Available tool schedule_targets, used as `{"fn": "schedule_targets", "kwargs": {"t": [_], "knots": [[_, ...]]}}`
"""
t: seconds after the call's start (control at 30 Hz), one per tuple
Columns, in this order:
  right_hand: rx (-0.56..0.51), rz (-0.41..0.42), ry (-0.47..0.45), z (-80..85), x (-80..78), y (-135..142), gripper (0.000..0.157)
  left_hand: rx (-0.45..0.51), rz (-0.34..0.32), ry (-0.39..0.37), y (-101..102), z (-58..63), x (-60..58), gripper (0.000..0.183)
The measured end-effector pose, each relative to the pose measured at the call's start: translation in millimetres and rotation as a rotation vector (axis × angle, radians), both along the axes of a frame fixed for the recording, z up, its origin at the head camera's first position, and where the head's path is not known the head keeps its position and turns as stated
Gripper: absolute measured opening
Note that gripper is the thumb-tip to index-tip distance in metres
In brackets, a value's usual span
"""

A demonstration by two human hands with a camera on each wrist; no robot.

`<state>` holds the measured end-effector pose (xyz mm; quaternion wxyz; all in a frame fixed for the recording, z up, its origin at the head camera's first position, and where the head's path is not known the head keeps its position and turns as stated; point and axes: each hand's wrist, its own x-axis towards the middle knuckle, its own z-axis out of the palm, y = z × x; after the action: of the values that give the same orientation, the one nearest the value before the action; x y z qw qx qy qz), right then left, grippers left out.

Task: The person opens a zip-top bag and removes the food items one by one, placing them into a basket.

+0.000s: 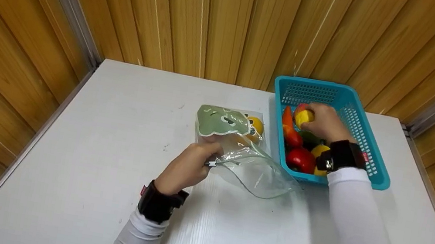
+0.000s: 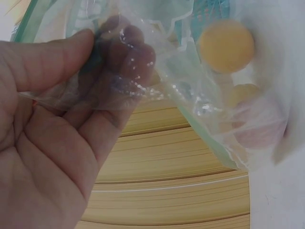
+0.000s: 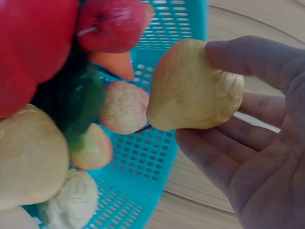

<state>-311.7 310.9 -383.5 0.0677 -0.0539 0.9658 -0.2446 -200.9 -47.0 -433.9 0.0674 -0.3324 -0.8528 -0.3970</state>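
Note:
My left hand (image 1: 188, 165) pinches the rim of a clear zip bag (image 1: 267, 179) with a green printed cartoon face (image 1: 217, 123). The bag lies on the table with its mouth gaping. An orange fruit (image 2: 226, 46) and a pinkish-yellow fruit (image 2: 259, 121) show through the plastic in the left wrist view. Over the blue basket (image 1: 379, 182), my right hand (image 1: 327, 123) holds a yellow fruit (image 3: 190, 90) between thumb and fingers. Below it lie a carrot (image 1: 287, 117), a red tomato-like piece (image 1: 300, 159) and several other fruits and vegetables.
The white table (image 1: 82, 161) carries the bag, with the basket standing at its back right. Wood-look panels (image 1: 225, 21) rise behind and on both sides. The basket's walls (image 3: 190, 19) are perforated.

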Motion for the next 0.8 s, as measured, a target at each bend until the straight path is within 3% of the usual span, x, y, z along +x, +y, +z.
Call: {"fn": "schedule_targets", "kwargs": {"t": [0.27, 0.53, 0.67, 0.8], "knots": [[0.011, -0.005, -0.052, -12.2, -5.1, 5, 0.057, 0.004, 0.000, -0.006, 0, 0.4, 0.7, 0.034], [-0.066, -0.055, -0.090, -4.7, 4.1, 5, 0.057, -0.004, 0.002, -0.007, 1, 0.0, 0.3, 0.035], [-0.074, -0.056, -0.022, 2.8, 16.7, 0, 0.053, 0.002, -0.002, -0.005, 0, 0.1, 0.4, 0.034], [-0.083, -0.005, 0.145, 8.6, 36.2, -10, 0.044, 0.007, -0.007, -0.004, 0, 0.0, 0.3, 0.035]]}}
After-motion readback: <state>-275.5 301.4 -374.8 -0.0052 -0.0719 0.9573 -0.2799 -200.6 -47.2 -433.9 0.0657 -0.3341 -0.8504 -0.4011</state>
